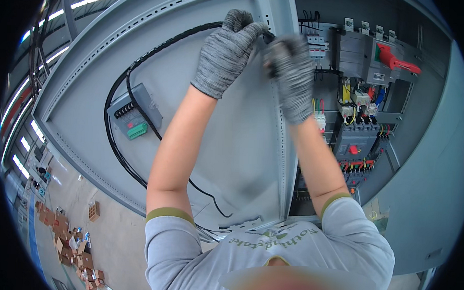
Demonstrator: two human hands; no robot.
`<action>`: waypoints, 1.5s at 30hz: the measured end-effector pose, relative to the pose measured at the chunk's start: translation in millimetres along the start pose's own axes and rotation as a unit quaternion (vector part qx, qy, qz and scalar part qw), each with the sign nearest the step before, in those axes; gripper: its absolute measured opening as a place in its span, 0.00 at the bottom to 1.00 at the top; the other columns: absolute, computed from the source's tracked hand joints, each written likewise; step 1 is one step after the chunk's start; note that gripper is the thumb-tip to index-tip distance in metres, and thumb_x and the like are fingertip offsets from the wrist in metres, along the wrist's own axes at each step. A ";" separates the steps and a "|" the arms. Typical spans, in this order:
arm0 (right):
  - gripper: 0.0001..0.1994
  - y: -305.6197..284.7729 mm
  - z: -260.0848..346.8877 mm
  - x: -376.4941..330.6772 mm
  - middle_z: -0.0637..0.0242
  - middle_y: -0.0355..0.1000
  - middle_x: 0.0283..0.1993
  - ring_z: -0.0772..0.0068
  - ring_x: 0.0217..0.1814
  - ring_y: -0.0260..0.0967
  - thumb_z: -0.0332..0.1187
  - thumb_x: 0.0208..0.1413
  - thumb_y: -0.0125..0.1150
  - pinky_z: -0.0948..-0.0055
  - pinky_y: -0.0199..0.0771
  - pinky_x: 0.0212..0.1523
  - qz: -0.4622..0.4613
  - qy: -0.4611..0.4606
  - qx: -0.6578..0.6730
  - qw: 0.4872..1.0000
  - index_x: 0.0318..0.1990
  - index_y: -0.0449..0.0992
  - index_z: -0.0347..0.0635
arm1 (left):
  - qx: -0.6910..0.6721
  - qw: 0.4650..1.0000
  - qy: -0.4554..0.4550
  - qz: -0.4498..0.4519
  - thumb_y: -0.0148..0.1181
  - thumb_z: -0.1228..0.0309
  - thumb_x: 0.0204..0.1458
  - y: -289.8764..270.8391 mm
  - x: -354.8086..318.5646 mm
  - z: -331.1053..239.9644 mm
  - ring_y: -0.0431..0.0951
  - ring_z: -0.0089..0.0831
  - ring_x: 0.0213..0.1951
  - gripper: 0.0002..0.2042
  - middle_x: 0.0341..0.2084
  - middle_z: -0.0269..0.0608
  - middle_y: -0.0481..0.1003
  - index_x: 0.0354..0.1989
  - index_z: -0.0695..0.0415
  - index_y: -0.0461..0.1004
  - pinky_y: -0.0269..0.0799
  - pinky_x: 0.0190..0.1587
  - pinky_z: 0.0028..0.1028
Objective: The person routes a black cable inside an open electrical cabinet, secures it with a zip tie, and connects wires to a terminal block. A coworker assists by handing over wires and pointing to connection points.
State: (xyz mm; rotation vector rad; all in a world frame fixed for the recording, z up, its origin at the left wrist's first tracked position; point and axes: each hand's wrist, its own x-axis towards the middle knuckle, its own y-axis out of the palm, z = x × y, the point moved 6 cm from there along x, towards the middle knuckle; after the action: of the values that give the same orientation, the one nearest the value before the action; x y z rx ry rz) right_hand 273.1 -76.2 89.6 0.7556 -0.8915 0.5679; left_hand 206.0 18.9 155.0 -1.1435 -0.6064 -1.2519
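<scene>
Steadying black cable (169,41): left hand (226,54) has fingers curled tight on it, cable arcing left and below them; right hand (293,79) blurred, grip can't be told. Best keep bend gentle.

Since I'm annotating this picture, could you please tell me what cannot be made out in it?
Head view, right hand: blurred, its grip unclear.
Head view, cable bundle: its lower stretch passes behind the left forearm.
Head view, distant cartons: too small to tell their contents.
</scene>
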 end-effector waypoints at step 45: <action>0.06 -36.8 6.3 9.0 0.60 0.69 0.25 0.56 0.31 0.69 0.34 0.46 0.63 0.59 0.69 0.34 -0.069 -0.350 -0.460 0.813 0.27 0.74 0.42 | -0.041 0.991 0.115 0.058 0.65 0.73 0.48 2.1 7.8 -9.7 0.77 0.46 0.39 0.13 0.41 0.46 0.72 0.42 0.57 0.73 0.76 0.39 0.37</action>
State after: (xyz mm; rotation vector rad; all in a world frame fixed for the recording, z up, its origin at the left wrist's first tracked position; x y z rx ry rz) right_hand 301.0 -102.5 87.3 0.0914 -1.6002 -0.3444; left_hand 208.0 6.7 157.6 -1.0665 -0.3151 -1.2953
